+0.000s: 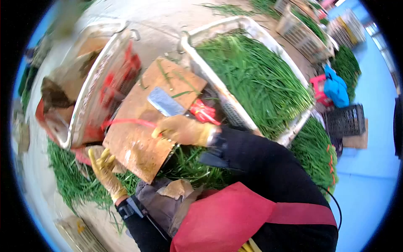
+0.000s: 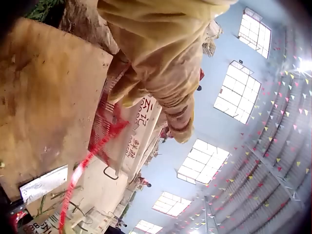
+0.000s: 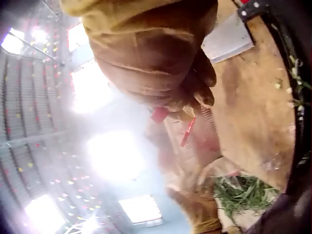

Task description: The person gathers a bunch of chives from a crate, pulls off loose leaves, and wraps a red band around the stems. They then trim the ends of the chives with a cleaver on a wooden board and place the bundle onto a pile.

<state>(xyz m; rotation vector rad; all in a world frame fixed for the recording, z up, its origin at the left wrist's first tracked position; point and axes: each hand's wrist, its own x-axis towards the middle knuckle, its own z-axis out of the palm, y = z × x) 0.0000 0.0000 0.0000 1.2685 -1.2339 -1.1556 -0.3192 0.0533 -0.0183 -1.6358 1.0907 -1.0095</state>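
My right hand (image 1: 180, 129), in a yellow glove, pinches a thin red plastic strip (image 1: 130, 121) over the wooden board (image 1: 140, 101). From the fingers the strip stretches left toward the red-marked crate; in the right wrist view, a short red piece (image 3: 187, 131) shows by the fingertips. My gloved left hand (image 1: 105, 170) is raised at the board's lower left corner, fingers apart and holding nothing. A cleaver with a broad metal blade (image 1: 166, 102) lies flat on the board beside the right hand. Red plastic strips (image 1: 203, 111) lie bunched at the board's right edge.
A white crate (image 1: 247, 122) full of long grass-like greens (image 1: 252, 75) stands right of the board. At left is a white crate with red marks (image 1: 100, 96). More greens (image 1: 75, 185) lie on the floor. A black crate (image 1: 345, 120) stands farther right.
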